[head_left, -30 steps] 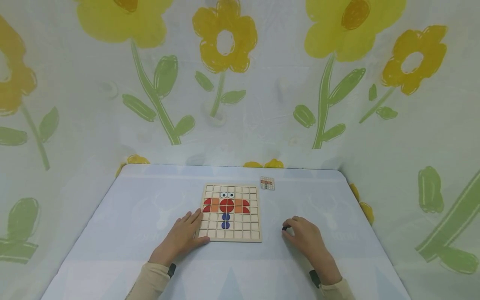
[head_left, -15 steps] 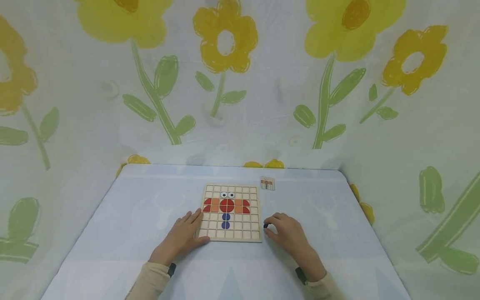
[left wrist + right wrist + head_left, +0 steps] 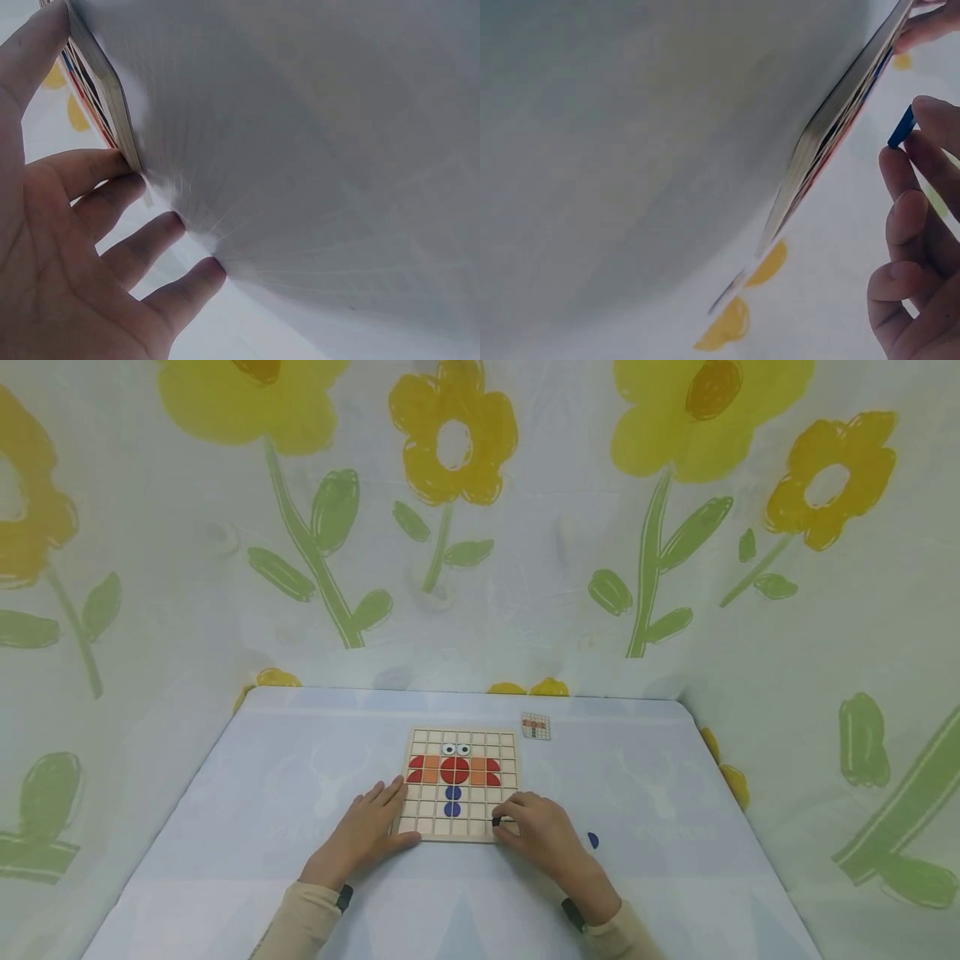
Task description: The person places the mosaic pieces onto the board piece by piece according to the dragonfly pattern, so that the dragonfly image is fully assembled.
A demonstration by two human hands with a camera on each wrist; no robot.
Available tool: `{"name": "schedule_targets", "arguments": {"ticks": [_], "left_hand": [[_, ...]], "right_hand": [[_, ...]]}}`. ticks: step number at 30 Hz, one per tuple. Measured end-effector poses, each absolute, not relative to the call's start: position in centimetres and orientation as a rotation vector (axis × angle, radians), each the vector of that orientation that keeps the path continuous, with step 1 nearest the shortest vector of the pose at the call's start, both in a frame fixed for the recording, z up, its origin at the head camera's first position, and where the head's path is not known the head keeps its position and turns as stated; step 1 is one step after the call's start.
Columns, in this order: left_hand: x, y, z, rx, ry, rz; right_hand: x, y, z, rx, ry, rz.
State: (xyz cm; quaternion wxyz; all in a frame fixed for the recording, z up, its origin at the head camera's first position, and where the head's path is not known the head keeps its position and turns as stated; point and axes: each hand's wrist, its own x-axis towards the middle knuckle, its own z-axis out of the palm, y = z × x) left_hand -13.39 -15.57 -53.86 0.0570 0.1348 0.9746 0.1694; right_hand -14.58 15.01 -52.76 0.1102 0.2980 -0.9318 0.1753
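Observation:
A square wooden grid board [image 3: 477,810] lies on the table, bearing red, orange and blue tiles and two eye tiles. My left hand [image 3: 363,833] rests at its left side, the fingers spread along the edge and the thumb at the front corner. Over the board's lower right part is my right hand [image 3: 543,833], pinching a small dark tile [image 3: 496,821] between thumb and fingertips. In the right wrist view this tile [image 3: 903,127] looks blue and is held on edge, apart from the board; its full outline is hidden.
A blue half-circle tile [image 3: 593,840] lies on the table to the right of my right hand. Behind the board's right corner is a small picture card [image 3: 536,726] with a similar grid pattern. Flower-printed cloth [image 3: 525,610] hangs around the table [image 3: 300,760].
My right hand has moved left with the pinched tile, from the bare table to over the board. The blue half-circle tile on the table has come into view. My left hand stays put.

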Motion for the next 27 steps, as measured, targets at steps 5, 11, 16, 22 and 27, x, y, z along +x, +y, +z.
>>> {"name": "schedule_targets", "arguments": {"ticks": [5,11,16,22,27], "left_hand": [[-13.4,-15.6,-53.8,0.395,2.951,0.513],[-13.4,-15.6,-53.7,0.389,2.953,0.494],[-13.5,-15.6,-53.9,0.396,2.964,0.471],[-13.6,-15.6,-53.9,0.41,2.962,0.489],[-13.5,-15.5,-53.7,0.413,2.955,0.493]], "right_hand": [[-14.5,13.6,-52.6,0.946,-2.697,0.531],[-14.6,11.7,-52.6,1.02,-2.703,0.503],[-14.9,10.2,-52.4,1.08,-2.715,0.46],[-15.4,8.7,-51.9,1.116,-2.763,0.373],[-15.8,7.7,-51.5,1.181,-2.783,0.274]]}}
